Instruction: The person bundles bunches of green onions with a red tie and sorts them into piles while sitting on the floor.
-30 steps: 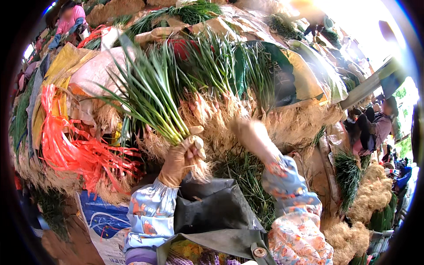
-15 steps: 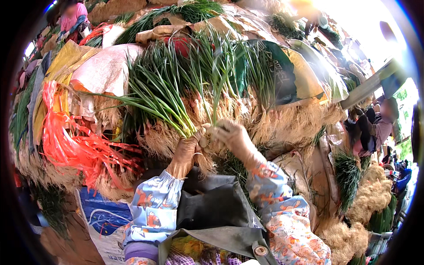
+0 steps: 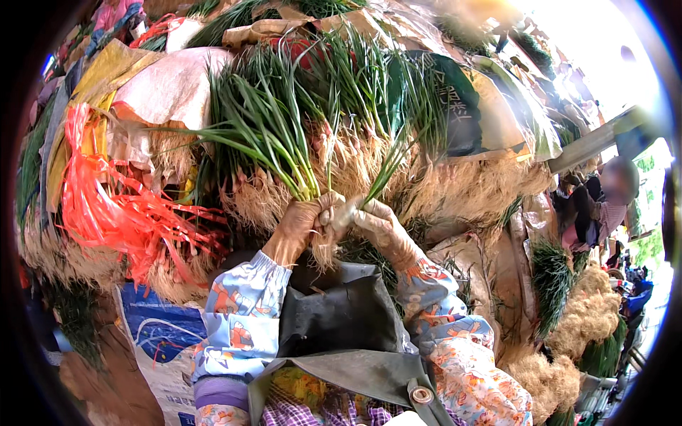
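My left hand [image 3: 297, 226] is closed around the base of a bunch of spring onions [image 3: 298, 174]. Their green leaves fan up and to the left, and pale roots [image 3: 325, 250] hang below the fist. Close beside it, my right hand [image 3: 382, 226] pinches a smaller spring onion stem [image 3: 387, 170], whose leaves lean up and to the right. Its whitish lower end, blurred, lies between the two hands. Just beyond, a thick row of spring onions [image 3: 355, 92] stands with pinkish bulbs and stringy roots toward me.
A bundle of red plastic strips [image 3: 106, 202] hangs at the left. Sacks, one pink-white [image 3: 170, 89] and one dark green [image 3: 451, 106], cover parts of the heap. A black apron [image 3: 341, 309] covers my lap. At the far right sits another person [image 3: 604, 206]; a rail [image 3: 593, 142] juts in there.
My right hand's stem has tilted from nearly upright to leaning right. The left hand keeps its bunch. The view has shifted slightly.
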A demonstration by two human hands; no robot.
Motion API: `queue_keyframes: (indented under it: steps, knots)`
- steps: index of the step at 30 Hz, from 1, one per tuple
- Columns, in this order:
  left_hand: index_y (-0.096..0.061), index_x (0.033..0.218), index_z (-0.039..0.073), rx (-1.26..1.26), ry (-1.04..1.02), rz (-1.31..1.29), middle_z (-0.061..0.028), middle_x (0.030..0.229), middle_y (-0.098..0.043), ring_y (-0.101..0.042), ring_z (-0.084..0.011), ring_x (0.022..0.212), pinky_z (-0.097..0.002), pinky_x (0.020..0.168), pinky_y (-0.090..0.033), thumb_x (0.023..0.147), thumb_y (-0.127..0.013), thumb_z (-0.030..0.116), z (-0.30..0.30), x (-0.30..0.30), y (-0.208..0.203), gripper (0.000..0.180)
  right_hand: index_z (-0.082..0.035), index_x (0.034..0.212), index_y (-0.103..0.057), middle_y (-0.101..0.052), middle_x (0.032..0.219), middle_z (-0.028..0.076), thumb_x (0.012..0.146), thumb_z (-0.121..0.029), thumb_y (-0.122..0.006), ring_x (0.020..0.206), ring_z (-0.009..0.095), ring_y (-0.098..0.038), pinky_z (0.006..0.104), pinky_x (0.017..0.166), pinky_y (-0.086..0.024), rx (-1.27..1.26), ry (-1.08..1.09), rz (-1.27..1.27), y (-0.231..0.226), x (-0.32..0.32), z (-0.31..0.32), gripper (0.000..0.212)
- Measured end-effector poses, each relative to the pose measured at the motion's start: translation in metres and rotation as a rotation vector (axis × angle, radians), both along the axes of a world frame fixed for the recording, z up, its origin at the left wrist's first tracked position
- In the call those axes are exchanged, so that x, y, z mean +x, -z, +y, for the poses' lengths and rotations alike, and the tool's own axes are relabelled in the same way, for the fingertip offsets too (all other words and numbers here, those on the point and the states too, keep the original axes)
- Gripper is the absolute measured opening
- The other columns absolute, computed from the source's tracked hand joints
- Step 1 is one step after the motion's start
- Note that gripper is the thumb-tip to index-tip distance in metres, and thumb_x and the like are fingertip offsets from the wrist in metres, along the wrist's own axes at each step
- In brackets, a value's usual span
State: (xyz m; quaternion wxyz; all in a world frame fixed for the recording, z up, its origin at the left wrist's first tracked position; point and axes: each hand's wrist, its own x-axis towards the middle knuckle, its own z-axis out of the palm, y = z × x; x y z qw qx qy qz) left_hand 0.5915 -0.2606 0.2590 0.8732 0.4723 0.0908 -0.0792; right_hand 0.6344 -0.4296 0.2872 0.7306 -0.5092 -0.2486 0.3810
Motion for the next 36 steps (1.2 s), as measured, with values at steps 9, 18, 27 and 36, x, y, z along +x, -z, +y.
queue_keyframes:
  steps: [9,18,27,36]
  knots:
    - [-0.06,0.081,0.001,-0.066,0.089,0.077,0.0021,0.049,-0.046,-0.044,-0.0067,0.04,-0.0215,0.037,-0.037,0.081,-0.062,0.017,-0.011,-0.008,-0.009,0.016,-0.001,0.105,-0.056,-0.059,0.104,0.005,0.087,-0.033,-0.05,0.082,0.012,-0.056,0.0267,0.077,-0.044,-0.779,0.28,-0.383,0.004,0.022,-0.015,0.038]
    - [-0.061,0.097,0.001,0.072,-0.133,-0.155,0.003,0.05,-0.047,-0.043,-0.0048,0.041,-0.0188,0.038,-0.035,0.086,-0.056,0.025,0.0,-0.018,-0.025,0.027,-0.007,0.101,-0.057,-0.061,0.087,0.006,0.078,-0.018,-0.059,0.078,0.014,-0.057,0.0251,0.07,-0.046,-1.337,0.422,-1.071,-0.051,0.151,-0.037,0.025]
    - [-0.057,0.103,-0.003,-0.272,-0.007,0.062,0.0029,0.051,-0.046,-0.041,-0.0051,0.042,-0.0205,0.042,-0.042,0.087,-0.053,0.017,-0.01,0.001,-0.011,0.026,-0.007,0.085,-0.059,-0.063,0.086,0.012,0.074,-0.037,-0.061,0.084,0.03,-0.061,0.0382,0.073,-0.048,-1.585,0.337,-1.168,-0.024,0.202,0.041,0.033]
    - [-0.058,0.101,-0.003,-0.151,-0.083,0.036,0.0016,0.048,-0.045,-0.048,-0.0088,0.042,-0.0235,0.039,-0.045,0.086,-0.055,0.018,0.001,-0.008,-0.015,0.026,-0.007,0.073,-0.056,-0.051,0.056,0.001,0.085,-0.012,-0.049,0.043,0.011,-0.049,0.021,0.042,-0.042,-0.25,0.526,-0.092,-0.105,0.187,-0.037,0.014]
